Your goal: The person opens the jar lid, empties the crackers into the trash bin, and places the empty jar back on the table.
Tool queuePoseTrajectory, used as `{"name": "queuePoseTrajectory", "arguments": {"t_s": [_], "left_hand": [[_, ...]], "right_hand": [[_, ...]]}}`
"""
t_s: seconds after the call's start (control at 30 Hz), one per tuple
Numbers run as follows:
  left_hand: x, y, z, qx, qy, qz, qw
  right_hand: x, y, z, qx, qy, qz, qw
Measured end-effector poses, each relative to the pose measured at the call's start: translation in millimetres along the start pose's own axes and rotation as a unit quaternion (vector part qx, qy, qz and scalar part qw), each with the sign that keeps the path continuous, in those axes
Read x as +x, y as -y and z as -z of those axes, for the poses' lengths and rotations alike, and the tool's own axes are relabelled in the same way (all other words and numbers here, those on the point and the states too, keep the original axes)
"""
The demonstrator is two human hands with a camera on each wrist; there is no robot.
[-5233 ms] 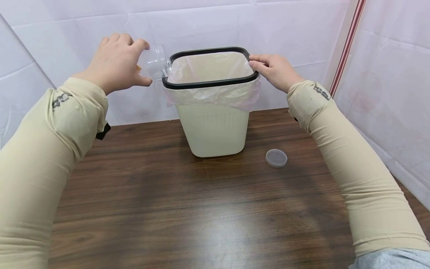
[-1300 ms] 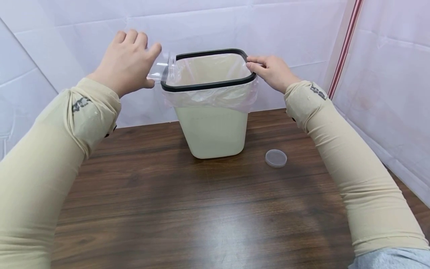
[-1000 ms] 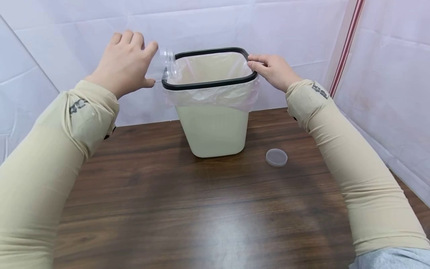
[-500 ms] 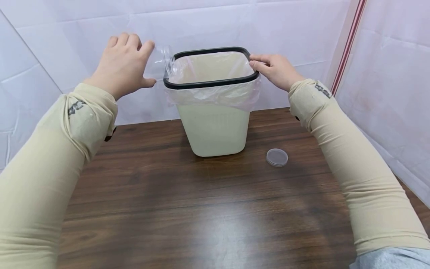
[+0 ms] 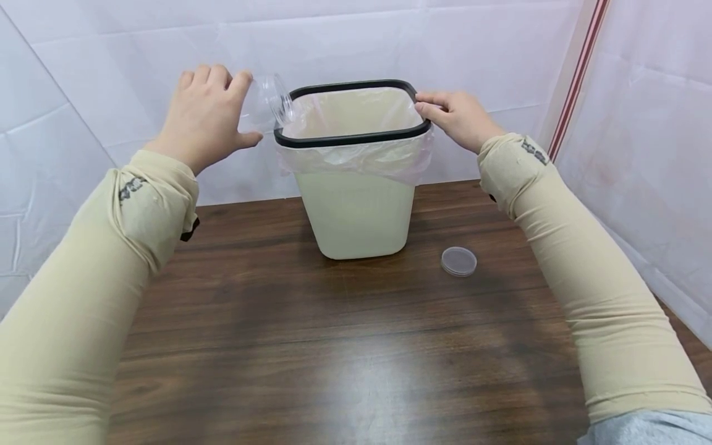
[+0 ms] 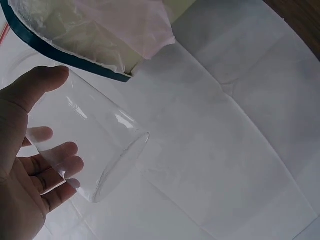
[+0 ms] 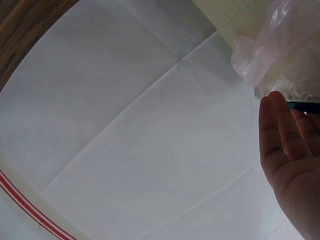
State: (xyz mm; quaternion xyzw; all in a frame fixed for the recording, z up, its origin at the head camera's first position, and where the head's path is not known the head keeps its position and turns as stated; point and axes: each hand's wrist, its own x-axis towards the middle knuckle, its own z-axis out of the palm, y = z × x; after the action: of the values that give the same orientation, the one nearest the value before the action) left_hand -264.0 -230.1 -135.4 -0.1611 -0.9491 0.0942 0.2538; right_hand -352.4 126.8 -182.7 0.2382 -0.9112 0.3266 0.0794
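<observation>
My left hand (image 5: 203, 117) holds a clear jar (image 5: 267, 102) tipped on its side, its threaded mouth at the left rim of a cream trash can (image 5: 356, 216). In the left wrist view the thumb lies across one side of the jar (image 6: 95, 125) and the fingers show through the other; nothing shows inside it. A translucent pinkish bag (image 5: 356, 162) lines the can under a black rim ring (image 5: 356, 138). My right hand (image 5: 458, 117) holds the can's right rim with thumb and fingers. In the right wrist view its fingers (image 7: 272, 130) reach up beside the bag.
A clear round lid (image 5: 458, 261) lies on the dark wooden table (image 5: 267, 321), right of the can. White sheeting (image 5: 334, 43) hangs close behind, and more sheeting stands at the right past a red-striped strip (image 5: 578, 80).
An orange bit seen by the left hand about five seconds ago no longer shows. The jar moved right, then its mouth tipped further down over the rim. The right hand stayed on the rim.
</observation>
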Motion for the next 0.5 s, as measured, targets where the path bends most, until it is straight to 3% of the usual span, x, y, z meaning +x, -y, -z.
{"name": "queuePoseTrajectory", "arguments": {"t_s": [0.5], "left_hand": [[-3.2, -2.0, -15.8, -0.075, -0.017, 0.069, 0.9947]], "right_hand": [[0.5, -1.6, 3.1, 0.006, 0.002, -0.009, 0.9999]]}}
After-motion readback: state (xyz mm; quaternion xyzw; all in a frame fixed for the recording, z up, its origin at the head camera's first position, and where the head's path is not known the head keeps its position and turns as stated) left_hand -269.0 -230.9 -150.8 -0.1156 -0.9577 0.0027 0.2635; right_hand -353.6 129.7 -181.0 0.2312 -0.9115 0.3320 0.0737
